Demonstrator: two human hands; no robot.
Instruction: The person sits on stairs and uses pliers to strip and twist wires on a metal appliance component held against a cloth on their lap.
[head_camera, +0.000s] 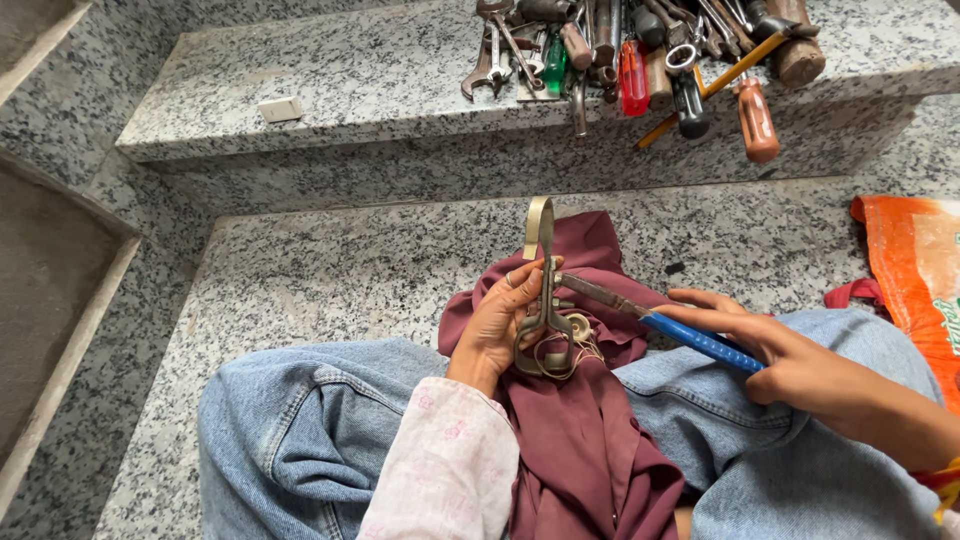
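Observation:
My left hand grips a brass-coloured metal handle-like fitting, holding it upright over a maroon cloth that lies across my lap. My right hand holds blue-handled pliers, whose dark jaws reach left and touch the fitting near its middle. Thin threads or wire hang around the lower part of the fitting. Both knees, in blue jeans, sit under the hands.
I sit on speckled granite steps. A pile of hand tools, with spanners, screwdrivers and pliers, lies on the step above. A small white block rests to its left. An orange plastic bag lies at the right.

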